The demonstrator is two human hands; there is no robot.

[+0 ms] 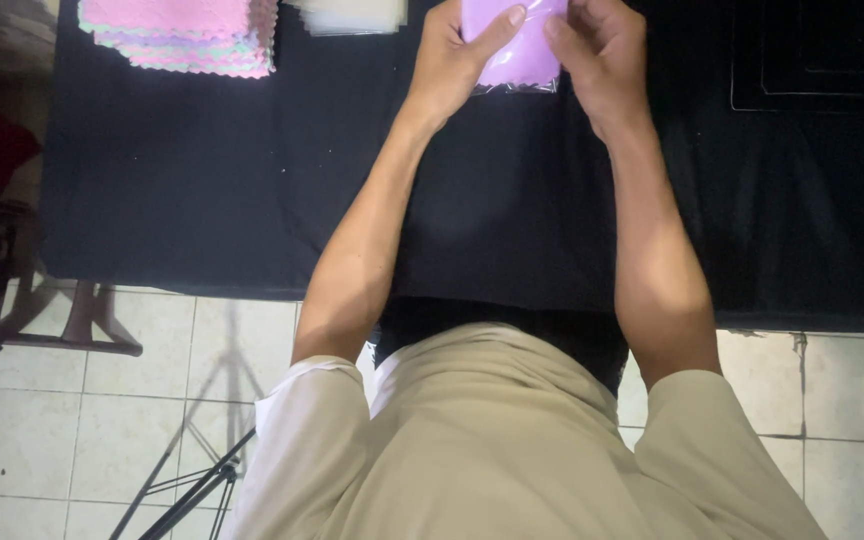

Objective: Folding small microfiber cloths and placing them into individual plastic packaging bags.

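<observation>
Both of my hands hold a lilac folded cloth in a clear plastic sleeve over the black-covered table, near the top edge of the view. My left hand grips its left side with the thumb laid across the front. My right hand grips the right side, fingers curled over it. The upper part of the packet is cut off by the frame.
A stack of pink and pastel scallop-edged cloths lies at the table's far left. A pile of clear plastic sleeves sits beside it. Below the table are a tiled floor, a tripod's legs and a dark stand at left.
</observation>
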